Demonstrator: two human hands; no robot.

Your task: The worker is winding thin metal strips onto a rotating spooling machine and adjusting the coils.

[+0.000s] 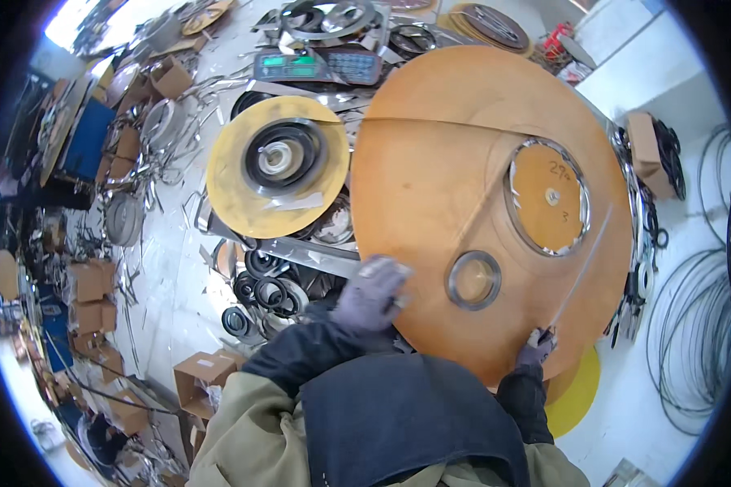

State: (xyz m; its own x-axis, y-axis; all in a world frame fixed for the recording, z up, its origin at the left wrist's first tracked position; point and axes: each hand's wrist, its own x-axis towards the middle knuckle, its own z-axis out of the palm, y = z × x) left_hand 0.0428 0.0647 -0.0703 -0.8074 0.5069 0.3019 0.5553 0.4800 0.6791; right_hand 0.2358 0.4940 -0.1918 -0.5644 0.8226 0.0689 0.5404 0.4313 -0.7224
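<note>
My left hand (371, 294), in a grey glove, is at the near left edge of a large orange-brown disc (414, 187). Its fingers look curled, and I cannot make out what is in them. Low on the disc's right side, my gloved right hand (536, 347) is closed on the near end of a thin strip (581, 274) that slants up and away. A metal-rimmed ring (512, 213) lies on the disc, with a smaller ring coil (473, 281) nearer me. From a dark coil (310, 154) on a yellow disc (227, 187), a narrow band (439, 122) runs across to the metal-rimmed ring.
A scale with green displays (317, 66) stands beyond the discs. Several small dark coils (268, 292) lie to my left, near an open cardboard box (203, 375). Loops of wire (690, 341) rest on the floor at right. Scrap strips (166, 150) litter the left floor.
</note>
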